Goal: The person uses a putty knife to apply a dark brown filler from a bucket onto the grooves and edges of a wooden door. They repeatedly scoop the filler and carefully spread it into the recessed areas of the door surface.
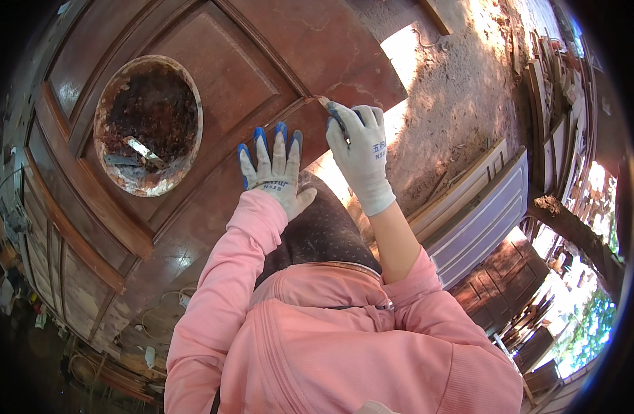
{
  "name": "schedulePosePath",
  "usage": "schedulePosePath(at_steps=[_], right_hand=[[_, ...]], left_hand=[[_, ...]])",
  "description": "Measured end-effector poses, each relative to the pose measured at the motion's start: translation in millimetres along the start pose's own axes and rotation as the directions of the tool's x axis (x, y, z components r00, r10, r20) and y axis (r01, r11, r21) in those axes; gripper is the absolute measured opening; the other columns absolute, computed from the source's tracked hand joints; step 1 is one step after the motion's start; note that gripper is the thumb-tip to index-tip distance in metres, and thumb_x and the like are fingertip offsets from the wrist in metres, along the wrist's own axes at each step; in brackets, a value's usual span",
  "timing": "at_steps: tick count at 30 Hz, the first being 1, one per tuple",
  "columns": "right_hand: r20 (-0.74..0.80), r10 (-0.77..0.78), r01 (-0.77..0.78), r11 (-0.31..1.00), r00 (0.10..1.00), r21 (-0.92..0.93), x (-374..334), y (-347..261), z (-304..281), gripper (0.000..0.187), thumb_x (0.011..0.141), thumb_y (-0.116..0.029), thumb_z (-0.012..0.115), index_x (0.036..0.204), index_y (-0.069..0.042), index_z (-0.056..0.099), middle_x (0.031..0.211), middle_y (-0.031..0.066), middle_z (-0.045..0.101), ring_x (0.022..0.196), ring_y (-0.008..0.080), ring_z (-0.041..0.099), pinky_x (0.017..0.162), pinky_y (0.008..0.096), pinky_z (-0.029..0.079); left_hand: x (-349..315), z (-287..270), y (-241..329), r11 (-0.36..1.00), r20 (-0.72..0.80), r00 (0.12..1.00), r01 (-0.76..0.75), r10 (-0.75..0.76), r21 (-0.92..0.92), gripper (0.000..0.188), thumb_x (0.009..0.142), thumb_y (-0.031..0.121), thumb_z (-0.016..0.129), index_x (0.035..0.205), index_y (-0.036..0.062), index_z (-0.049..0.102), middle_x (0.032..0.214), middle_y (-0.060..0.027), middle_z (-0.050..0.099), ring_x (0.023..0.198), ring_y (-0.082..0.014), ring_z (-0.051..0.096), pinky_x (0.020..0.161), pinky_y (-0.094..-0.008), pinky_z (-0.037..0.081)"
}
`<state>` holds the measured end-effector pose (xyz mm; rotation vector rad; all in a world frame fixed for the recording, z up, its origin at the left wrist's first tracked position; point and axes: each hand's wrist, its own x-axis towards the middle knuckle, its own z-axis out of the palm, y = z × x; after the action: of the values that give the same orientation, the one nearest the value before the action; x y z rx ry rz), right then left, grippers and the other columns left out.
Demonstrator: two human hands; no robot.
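Palm down and fingers spread, my left hand [274, 169] lies on a brown panelled door [220, 76], open and with nothing in its hold. My right hand [362, 141] is just beside it, fingers bent and closed around something slim; a tan tip [322, 101] shows past my fingertips, at the moulding line of the door, but I cannot tell what it is. Both hands wear pale gloves with blue fingertips. The door stretches out before me and to my left, over my dark, flecked trousers [324, 224].

Pink sleeves [206, 276] cover my arms, the right one pushed up so that the forearm shows bare. Farther left on the door rests a round tub [200, 114] of dark reddish-brown matter, with a light flat strip [143, 149] and a darker flat piece [122, 160] inside.

To my right, over sunlit dirt ground [444, 124], are a bluish-grey panelled door [484, 215] and, beyond it, another brown door [503, 279]. Boards [555, 127] stand crowded at the far right.
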<state>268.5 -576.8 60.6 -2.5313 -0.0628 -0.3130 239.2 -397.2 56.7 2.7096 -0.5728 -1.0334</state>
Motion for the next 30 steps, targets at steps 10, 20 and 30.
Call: schedulePosePath(at_steps=[10,20,30], right_hand=[[0.035,-0.174,0.174,0.985,0.984,0.013,-0.4,36.2,1.3,0.023,0.086,-0.007,0.071,0.109,-0.005,0.072,0.096,0.0089,0.063,0.099,0.0326,0.057,0.090,0.0430,0.048],[0.107,-0.220,0.218,0.976,0.970,0.026,9.7,54.0,-1.2,0.016,0.083,-0.014,0.072,0.099,-0.012,0.070,0.090,0.0042,0.058,0.095,0.0269,0.056,0.088,0.0452,0.045],[0.150,-0.242,0.247,0.969,0.959,-0.013,13.0,55.4,-4.0,0.014,0.085,-0.012,0.069,0.099,-0.012,0.070,0.090,0.0055,0.058,0.093,0.0282,0.055,0.087,0.0434,0.044]], left_hand=[[2.1,6.0,-0.5,1.000,-0.018,1.000,-0.003,0.003,0.021,0.116,0.084,0.062,0.067,0.165,0.0086,0.004,0.171,-0.0204,-0.007,0.154,-0.0509,-0.013,0.117,-0.0706,-0.011],[1.5,9.5,-3.3,1.000,-0.036,0.999,-0.012,0.012,0.007,0.118,0.083,0.061,0.069,0.165,0.0094,0.002,0.171,-0.0211,-0.007,0.154,-0.0515,-0.013,0.117,-0.0713,-0.011],[0.0,2.0,-0.1,1.000,0.002,1.000,0.015,-0.015,0.012,0.111,0.085,0.061,0.066,0.166,0.0155,0.005,0.172,-0.0156,-0.005,0.156,-0.0480,-0.011,0.118,-0.0702,-0.010]])
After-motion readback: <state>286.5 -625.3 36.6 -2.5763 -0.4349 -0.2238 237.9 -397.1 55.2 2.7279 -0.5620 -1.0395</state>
